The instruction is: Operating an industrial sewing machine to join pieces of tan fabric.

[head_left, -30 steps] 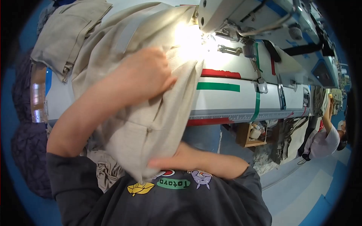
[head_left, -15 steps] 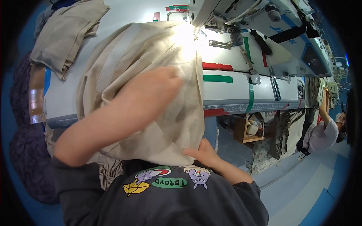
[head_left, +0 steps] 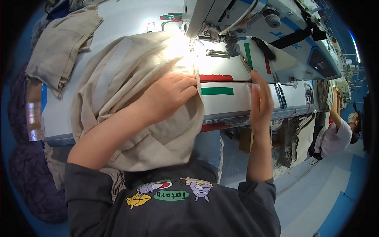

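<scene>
A large beige fabric piece (head_left: pixel 166 138) with a pale strip lies bunched over the sewing machine bed and hangs toward my lap. My left hand (head_left: pixel 169 94) lies on it, fingers curled and pinching its right edge just below the lit needle area (head_left: pixel 192 45). My right hand (head_left: pixel 261 102) is off the fabric, raised over the front of the white machine table (head_left: pixel 221 100). Its fingers are stretched out and somewhat apart, beside a small metal lever (head_left: pixel 246 63); I see nothing held in it. The sewing machine head (head_left: pixel 233 23) stands above the fabric's far right edge.
Folded beige pieces (head_left: pixel 63 47) are stacked at the left of the table. Thread snips (head_left: pixel 280 94) lie right of my right hand. A ruler strip (head_left: pixel 229 118) runs along the front edge. Dark cloth (head_left: pixel 31 158) is heaped at left. Another person (head_left: pixel 335 138) works at far right.
My right hand has let go of the fabric's near right corner and moved up and right over the table. My left hand has settled on the fabric's right edge.
</scene>
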The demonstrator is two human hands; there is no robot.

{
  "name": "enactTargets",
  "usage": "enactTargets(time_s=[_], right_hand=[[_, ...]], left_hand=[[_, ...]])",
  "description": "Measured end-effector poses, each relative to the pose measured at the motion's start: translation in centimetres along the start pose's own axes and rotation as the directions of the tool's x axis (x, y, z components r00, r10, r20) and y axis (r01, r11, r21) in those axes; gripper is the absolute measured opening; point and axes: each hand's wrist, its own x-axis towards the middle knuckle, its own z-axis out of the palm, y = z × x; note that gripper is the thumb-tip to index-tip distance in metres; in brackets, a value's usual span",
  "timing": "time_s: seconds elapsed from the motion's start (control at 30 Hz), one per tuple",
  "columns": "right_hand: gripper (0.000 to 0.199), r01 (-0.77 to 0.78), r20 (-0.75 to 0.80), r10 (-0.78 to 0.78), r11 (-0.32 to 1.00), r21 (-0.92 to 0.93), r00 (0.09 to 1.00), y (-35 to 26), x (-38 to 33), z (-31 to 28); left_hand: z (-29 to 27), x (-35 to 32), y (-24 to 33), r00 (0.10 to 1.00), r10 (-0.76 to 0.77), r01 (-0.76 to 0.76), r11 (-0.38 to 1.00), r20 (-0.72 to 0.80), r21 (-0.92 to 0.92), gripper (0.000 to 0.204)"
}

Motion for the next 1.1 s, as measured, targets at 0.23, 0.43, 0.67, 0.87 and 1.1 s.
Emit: enactTargets(time_s=[0.23, 0.43, 0.67, 0.87, 1.1], right_hand=[[0.042, 0.054, 0.124, -0.038, 0.99, -0.131, 0.992, -2.0, 1.1, 1.0], [0.051, -0.107, 0.394, -0.042, 0.931, 0.348, 0.918, -6.1, 0.0, 4.8], [0.046, 0.586, 0.304, -0.57, 0.809, 0.045, 0.763, -5.6, 0.1, 4.3], [0.034, 0.599, 0.181, -0.601, 0.798, 0.07, 0.779, -6.0, -0.3, 5.8], [0.033, 0.529, 0.281, -0.554, 0.833, 0.165, 0.784, -5.1, 0.3, 3.9]], left_hand=[[0.3, -0.5, -0.7, 0.997, -0.044, 0.044, 0.999, -0.067, -0.003, 0.041], [0.2, -0.5, -1.2, 0.995, -0.09, 0.089, 0.996, -0.035, -0.023, 0.05], [-0.7, -0.1, -1.3, 0.99, -0.134, 0.134, 0.991, 0.036, 0.025, 0.056], [-1.6, 0.1, -2.3, 0.99, -0.114, 0.096, 0.974, 0.08, 0.206, 0.06], [-1.2, -0.1, -1.4, 0.977, -0.176, 0.147, 0.966, 0.124, 0.211, 0.066]])
